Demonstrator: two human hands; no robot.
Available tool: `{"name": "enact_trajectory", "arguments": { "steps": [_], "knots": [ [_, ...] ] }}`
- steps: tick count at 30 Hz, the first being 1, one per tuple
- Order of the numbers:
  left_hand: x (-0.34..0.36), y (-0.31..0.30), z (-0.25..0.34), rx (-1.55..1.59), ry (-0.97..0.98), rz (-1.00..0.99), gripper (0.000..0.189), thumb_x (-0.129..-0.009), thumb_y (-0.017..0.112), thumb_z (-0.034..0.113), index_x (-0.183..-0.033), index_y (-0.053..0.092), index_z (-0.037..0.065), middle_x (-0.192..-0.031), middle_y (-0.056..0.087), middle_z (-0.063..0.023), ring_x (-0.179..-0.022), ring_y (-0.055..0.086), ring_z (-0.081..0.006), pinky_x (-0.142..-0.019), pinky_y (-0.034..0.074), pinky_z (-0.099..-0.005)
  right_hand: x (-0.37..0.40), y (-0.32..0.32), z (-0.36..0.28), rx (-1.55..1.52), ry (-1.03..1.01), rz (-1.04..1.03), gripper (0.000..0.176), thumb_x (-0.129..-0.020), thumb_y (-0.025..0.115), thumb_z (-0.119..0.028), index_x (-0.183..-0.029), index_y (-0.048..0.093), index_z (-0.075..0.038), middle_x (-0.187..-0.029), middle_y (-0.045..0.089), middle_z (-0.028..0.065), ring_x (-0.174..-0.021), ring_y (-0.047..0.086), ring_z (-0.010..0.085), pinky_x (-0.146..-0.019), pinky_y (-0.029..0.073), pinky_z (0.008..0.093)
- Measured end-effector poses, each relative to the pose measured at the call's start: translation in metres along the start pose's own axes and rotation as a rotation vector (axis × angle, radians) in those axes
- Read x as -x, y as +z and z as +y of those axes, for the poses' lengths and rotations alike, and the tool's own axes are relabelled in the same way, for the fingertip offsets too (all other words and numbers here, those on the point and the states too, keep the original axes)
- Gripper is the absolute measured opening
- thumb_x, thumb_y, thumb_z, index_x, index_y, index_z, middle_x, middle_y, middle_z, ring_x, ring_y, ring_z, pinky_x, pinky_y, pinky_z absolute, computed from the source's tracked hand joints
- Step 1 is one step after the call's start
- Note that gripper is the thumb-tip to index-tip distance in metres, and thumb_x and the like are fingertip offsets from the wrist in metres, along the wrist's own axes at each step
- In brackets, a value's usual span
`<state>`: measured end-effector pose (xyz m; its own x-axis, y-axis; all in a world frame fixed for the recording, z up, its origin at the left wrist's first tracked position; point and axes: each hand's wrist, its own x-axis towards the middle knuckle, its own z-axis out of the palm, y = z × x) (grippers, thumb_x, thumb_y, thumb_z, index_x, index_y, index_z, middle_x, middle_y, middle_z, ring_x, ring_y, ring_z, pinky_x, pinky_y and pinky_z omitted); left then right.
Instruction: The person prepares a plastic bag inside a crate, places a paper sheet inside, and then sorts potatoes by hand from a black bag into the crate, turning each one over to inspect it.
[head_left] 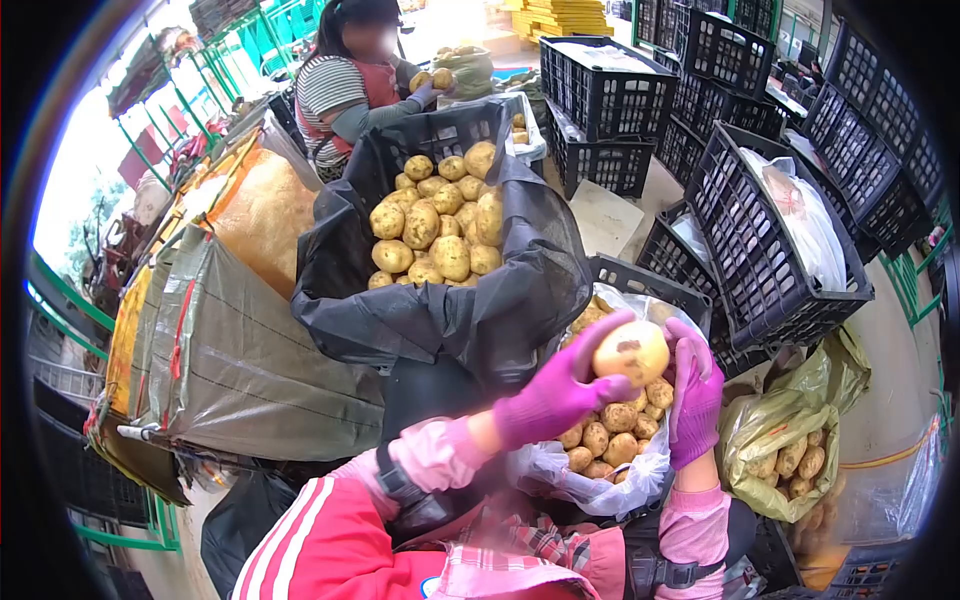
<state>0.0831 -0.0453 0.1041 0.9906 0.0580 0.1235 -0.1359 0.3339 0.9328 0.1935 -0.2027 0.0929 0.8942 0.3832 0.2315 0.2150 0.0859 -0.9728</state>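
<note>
Both my hands wear purple gloves and hold one pale yellow potato (630, 350) with dark spots between them. My left hand (560, 390) grips it from the left and below. My right hand (695, 395) cups its right side. Right under the potato is a clear plastic bag (600, 485) full of small potatoes, set in a black crate (650, 285). A bigger black crate lined with black plastic (400, 310) holds a heap of potatoes (440, 225) just beyond my hands.
Another person in a striped shirt (345, 90) sits at the back, holding potatoes. Empty black crates (770, 250) are stacked at the right. A yellow-green mesh sack of potatoes (790, 450) lies at lower right. Large woven sacks (220, 330) fill the left.
</note>
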Motion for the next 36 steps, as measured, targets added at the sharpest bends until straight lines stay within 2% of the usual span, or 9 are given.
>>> {"name": "enact_trajectory", "arguments": {
  "steps": [5, 9, 11, 13, 15, 21, 24, 29, 36],
  "knots": [
    [-0.017, -0.067, 0.103, 0.159, 0.334, 0.355, 0.044, -0.105, 0.046, 0.014, -0.141, 0.034, -0.006, -0.134, 0.050, -0.0158, -0.121, 0.057, -0.0245, -0.109, 0.045, -0.0325, 0.010, -0.009, -0.010, -0.093, 0.116, 0.039, 0.035, -0.105, 0.048, -0.023, -0.128, 0.059, 0.001, -0.113, 0.068, 0.0124, -0.096, 0.067, 0.0168, -0.088, 0.054, 0.0293],
    [-0.033, -0.167, 0.089, -0.680, 0.611, 0.448, 0.036, -0.103, 0.049, 0.013, -0.134, 0.044, -0.005, -0.126, 0.057, -0.0140, -0.118, 0.058, -0.0215, -0.108, 0.046, -0.0318, 0.013, -0.023, -0.034, -0.293, 0.043, 0.118, 0.027, -0.103, 0.051, -0.013, -0.121, 0.062, 0.005, -0.110, 0.068, 0.0143, -0.099, 0.068, 0.0197, -0.089, 0.055, 0.0294],
    [-0.036, -0.060, 0.084, -0.190, 0.643, 0.478, 0.026, -0.100, 0.052, 0.006, -0.124, 0.055, -0.005, -0.123, 0.061, -0.0120, -0.112, 0.062, -0.0217, -0.101, 0.050, -0.0331, 0.014, -0.036, -0.050, -0.350, -0.026, 0.178, 0.030, -0.104, 0.050, -0.018, -0.122, 0.062, 0.004, -0.109, 0.069, 0.0144, -0.096, 0.068, 0.0186, -0.088, 0.055, 0.0287],
    [-0.037, -0.024, 0.065, -1.472, 0.788, 0.105, 0.025, -0.099, 0.052, 0.010, -0.117, 0.064, -0.003, -0.119, 0.064, -0.0104, -0.104, 0.063, -0.0193, -0.093, 0.048, -0.0287, 0.014, -0.052, -0.060, -0.321, -0.054, 0.243, 0.032, -0.104, 0.050, -0.020, -0.122, 0.062, 0.004, -0.108, 0.069, 0.0146, -0.094, 0.068, 0.0181, -0.086, 0.055, 0.0281],
    [-0.049, 0.004, -0.011, -0.834, 0.351, 0.156, 0.026, -0.096, 0.055, 0.011, -0.117, 0.065, -0.001, -0.107, 0.069, -0.0136, -0.100, 0.064, -0.0196, -0.091, 0.049, -0.0304, 0.016, -0.065, -0.067, -0.297, -0.057, 0.292, 0.033, -0.104, 0.050, -0.021, -0.122, 0.062, 0.004, -0.108, 0.070, 0.0149, -0.094, 0.069, 0.0177, -0.086, 0.055, 0.0277],
    [-0.094, -0.039, -0.216, -1.252, -0.315, -0.020, 0.060, -0.088, 0.065, 0.035, -0.134, 0.048, 0.000, -0.121, 0.062, -0.0241, -0.112, 0.060, -0.0413, -0.094, 0.050, -0.0454, 0.025, -0.068, -0.066, -0.304, -0.050, 0.267, 0.030, -0.101, 0.053, -0.016, -0.121, 0.062, 0.005, -0.105, 0.070, 0.0141, -0.091, 0.068, 0.0168, -0.085, 0.054, 0.0278],
    [-0.109, -0.050, -0.295, -1.416, -0.048, 0.174, 0.062, -0.088, 0.067, 0.032, -0.137, 0.045, 0.001, -0.124, 0.061, -0.0229, -0.115, 0.059, -0.0410, -0.096, 0.049, -0.0446, 0.026, -0.065, -0.053, -0.309, -0.066, 0.210, 0.029, -0.100, 0.055, -0.014, -0.122, 0.062, 0.005, -0.105, 0.070, 0.0112, -0.092, 0.065, 0.0129, -0.084, 0.053, 0.0263],
    [-0.137, -0.040, -0.304, -1.184, -0.503, 0.102, 0.063, -0.086, 0.071, 0.024, -0.139, 0.043, 0.003, -0.122, 0.059, -0.0175, -0.108, 0.060, -0.0300, -0.090, 0.051, -0.0374, 0.025, -0.060, -0.035, -0.037, -0.104, 0.124, 0.027, -0.095, 0.060, -0.009, -0.120, 0.064, 0.002, -0.110, 0.070, 0.0106, -0.102, 0.066, 0.0149, -0.090, 0.051, 0.0281],
    [-0.149, -0.110, -0.304, -0.370, -0.337, 0.110, 0.068, -0.084, 0.078, 0.014, -0.141, 0.042, 0.006, -0.120, 0.057, -0.0099, -0.099, 0.061, -0.0146, -0.080, 0.055, -0.0274, 0.010, -0.059, -0.027, -0.199, 0.066, 0.124, 0.026, -0.100, 0.057, -0.012, -0.119, 0.064, 0.005, -0.110, 0.068, 0.0105, -0.101, 0.066, 0.0152, -0.089, 0.052, 0.0265]
  ]
}}
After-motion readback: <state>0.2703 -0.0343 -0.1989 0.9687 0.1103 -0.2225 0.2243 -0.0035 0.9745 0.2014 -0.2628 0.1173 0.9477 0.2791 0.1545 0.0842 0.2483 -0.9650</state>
